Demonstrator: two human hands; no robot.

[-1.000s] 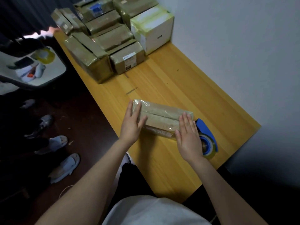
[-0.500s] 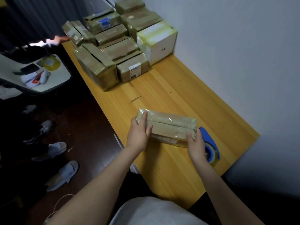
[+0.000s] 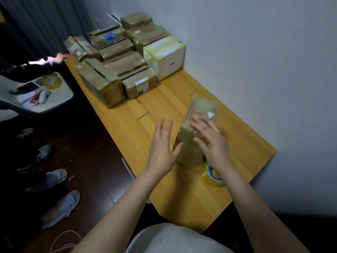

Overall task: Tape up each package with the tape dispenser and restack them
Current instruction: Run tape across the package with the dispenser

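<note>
A taped package (image 3: 198,114) was seen lying near the middle of the counter (image 3: 182,194), its long axis pointing away from the person and towards the wall. The right hand (image 3: 211,141) was laid flat on its top, with the fingers (image 3: 198,123) spread and pressed against the glossy wrap, nothing being pinched. The left hand (image 3: 162,148) was held open just beside the package's near left corner, its fingers (image 3: 160,125) straight and fanned. Whether the thumb actually touched the corner could not be told, as that part was blurred. The step was judged to be the turning or smoothing of this package before restacking. For it to be done well, the weight should be kept under the flat right palm so that the slick film is not allowed to slip. The near end should be guided by the left hand rather than pushed hard. Care would be needed with the tape dispenser (image 3: 212,175), which lay just behind the right wrist and close to the package's near end, so that it is not knocked towards the counter's edge. Any loose tape ends should be pressed down before the package is carried to the stack of packages (image 3: 116,70) at the far end, beside the white box (image 3: 167,55).
</note>
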